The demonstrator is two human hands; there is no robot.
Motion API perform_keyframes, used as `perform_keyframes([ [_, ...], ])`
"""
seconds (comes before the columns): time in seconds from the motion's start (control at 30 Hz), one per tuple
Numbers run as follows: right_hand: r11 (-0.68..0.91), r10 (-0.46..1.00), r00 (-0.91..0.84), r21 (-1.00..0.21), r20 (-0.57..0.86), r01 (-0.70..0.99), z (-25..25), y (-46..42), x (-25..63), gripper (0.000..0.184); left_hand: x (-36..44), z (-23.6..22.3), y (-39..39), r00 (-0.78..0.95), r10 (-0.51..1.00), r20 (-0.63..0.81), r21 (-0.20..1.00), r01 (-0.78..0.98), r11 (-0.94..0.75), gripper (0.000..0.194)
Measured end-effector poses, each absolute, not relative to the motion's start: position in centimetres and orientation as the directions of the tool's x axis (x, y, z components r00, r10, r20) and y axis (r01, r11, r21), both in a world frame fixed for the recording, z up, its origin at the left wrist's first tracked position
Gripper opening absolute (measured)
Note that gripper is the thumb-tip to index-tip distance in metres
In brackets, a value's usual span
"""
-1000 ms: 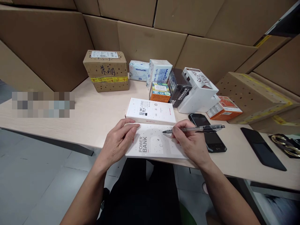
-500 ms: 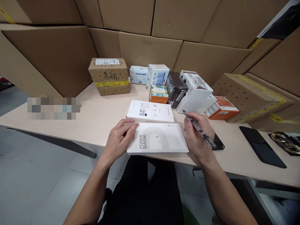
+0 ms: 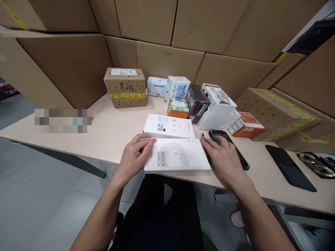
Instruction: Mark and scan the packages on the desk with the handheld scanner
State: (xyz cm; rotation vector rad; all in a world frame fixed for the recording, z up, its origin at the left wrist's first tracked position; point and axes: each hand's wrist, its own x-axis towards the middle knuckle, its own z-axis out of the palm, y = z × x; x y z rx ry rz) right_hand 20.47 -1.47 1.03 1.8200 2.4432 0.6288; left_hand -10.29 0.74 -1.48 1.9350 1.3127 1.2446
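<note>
- Under the left hand's [image 3: 134, 153] fingers lies the left side of a white box [image 3: 180, 157], flat on the table [image 3: 104, 122], with POWER BANK in grey capitals; a bit of red print beside the thumb is partly covered. Those fingers are bent and close together on its far left corner; I can't tell if they grip.
- Along its opposite side rests the right hand [image 3: 222, 157], fingers bent over a pen [image 3: 203, 137], its tip poking out past them; whether they hold it is hidden from me.
- Just beside those right fingertips, a black phone [image 3: 239, 155] lies partly covered by the hand.
- Beyond both hands' fingers, a second white box [image 3: 179, 125] carries a printed code and red lettering too small to read.
- Farther from the fingers, two tissue packs [image 3: 157, 86] read Manhua; before them an orange-and-green box [image 3: 178, 108] shows 50 and 1.3.
- Next to that, a dark box [image 3: 198, 104] bears a large 20, partly covered, and a tall white box [image 3: 216, 116] has big dark lettering.
- Well beyond the left fingers, a carton [image 3: 127, 89] wears yellow tape, a shipping label and handwritten black characters.
</note>
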Motion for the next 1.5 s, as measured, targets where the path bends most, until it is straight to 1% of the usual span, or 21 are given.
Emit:
perform_keyframes([
  [0.1,0.188,0.919,-0.275,0.3,0.281,0.935,0.6,-1.7,21.0,0.047,-10.3,-1.4,0.7,0.119,0.911,0.396,0.794,0.454,-0.404,0.026],
  [0.17,0.07,0.911,-0.164,0.249,0.378,0.966,0.6,-2.1,21.6,0.048,-10.3,-1.4,0.7,0.123,0.907,0.403,0.791,0.452,-0.413,0.025],
  [0.23,-0.08,0.9,-0.001,0.167,0.436,0.983,0.8,-2.7,22.2,0.057,-10.3,-1.4,0.8,0.131,0.899,0.418,0.782,0.451,-0.429,0.024],
  [0.3,-0.2,0.905,0.157,0.07,0.396,0.977,0.9,-3.3,23.1,0.075,-10.3,-1.4,0.8,0.134,0.893,0.43,0.776,0.451,-0.441,0.023],
  [0.33,-0.237,0.914,0.216,0.02,0.344,0.971,0.8,-3.6,23.5,0.083,-10.3,-1.4,0.8,0.132,0.892,0.432,0.775,0.451,-0.442,0.023],
  [0.4,-0.272,0.933,0.281,-0.073,0.225,0.96,0.3,-4.0,24.5,0.091,-10.3,-1.5,0.8,0.124,0.895,0.428,0.778,0.453,-0.435,0.023],
  [0.47,-0.272,0.942,0.294,-0.146,0.164,0.951,-0.6,-4.3,25.2,0.094,-10.3,-1.5,0.8,0.117,0.901,0.419,0.783,0.456,-0.423,0.023],
  [0.5,-0.267,0.94,0.296,-0.174,0.169,0.948,-1.1,-4.4,25.4,0.094,-10.3,-1.5,0.8,0.115,0.902,0.416,0.785,0.456,-0.42,0.023],
  [0.57,-0.258,0.922,0.307,-0.22,0.236,0.941,-2.3,-4.5,25.5,0.091,-10.4,-1.5,0.8,0.113,0.901,0.419,0.785,0.454,-0.422,0.023],
  [0.67,-0.236,0.863,0.336,-0.288,0.378,0.928,-3.6,-4.6,25.1,0.088,-10.4,-1.5,0.8,0.114,0.895,0.431,0.78,0.451,-0.433,0.023],
  [0.8,-0.148,0.776,0.347,-0.383,0.526,0.912,-4.0,-5.0,24.3,0.084,-10.4,-1.6,0.9,0.122,0.879,0.461,0.763,0.452,-0.462,0.022],
  [0.87,-0.119,0.734,0.374,-0.435,0.567,0.893,-3.7,-5.5,23.8,0.081,-10.4,-1.7,1.0,0.127,0.871,0.474,0.754,0.452,-0.477,0.022],
  [0.97,-0.129,0.645,0.475,-0.526,0.599,0.84,-3.2,-6.9,22.6,0.077,-10.6,-1.7,1.3,0.14,0.87,0.473,0.755,0.445,-0.482,0.021],
  [1.03,-0.094,0.578,0.509,-0.568,0.637,0.818,-3.1,-8.0,21.4,0.078,-10.8,-1.5,1.3,0.138,0.869,0.474,0.754,0.446,-0.482,0.021],
  [1.1,-0.017,0.553,0.487,-0.575,0.676,0.818,-3.2,-9.1,19.9,0.078,-10.8,-0.9,0.6,0.099,0.837,0.538,0.698,0.505,-0.508,0.02],
  [1.13,0.03,0.557,0.456,-0.566,0.694,0.824,-3.2,-9.6,19.0,0.079,-10.6,-0.4,0.0,0.071,0.796,0.601,0.637,0.558,-0.531,0.019],
  [1.2,0.128,0.583,0.368,-0.529,0.725,0.839,-3.4,-10.5,17.3,0.079,-9.7,0.4,-1.7,0.051,0.648,0.76,0.448,0.682,-0.579,0.021],
  [1.23,0.179,0.591,0.312,-0.498,0.744,0.848,-3.5,-10.9,16.3,0.079,-9.1,0.8,-2.6,0.071,0.578,0.813,0.37,0.704,-0.606,0.025],
  [1.3,0.261,0.586,0.208,-0.426,0.783,0.866,-3.6,-11.1,14.6,0.079,-7.6,1.0,-4.4,0.149,0.486,0.861,0.271,0.674,-0.687,0.033],
  [1.4,0.314,0.568,0.112,-0.341,0.815,0.886,-3.8,-10.8,12.6,0.075,-5.4,0.2,-5.8,0.227,0.554,0.801,0.268,0.691,-0.672,0.043],
  [1.5,0.311,0.559,0.077,-0.295,0.825,0.903,-4.1,-10.1,11.6,0.072,-4.4,-1.0,-6.0,0.254,0.644,0.722,0.268,0.755,-0.598,0.048],
])
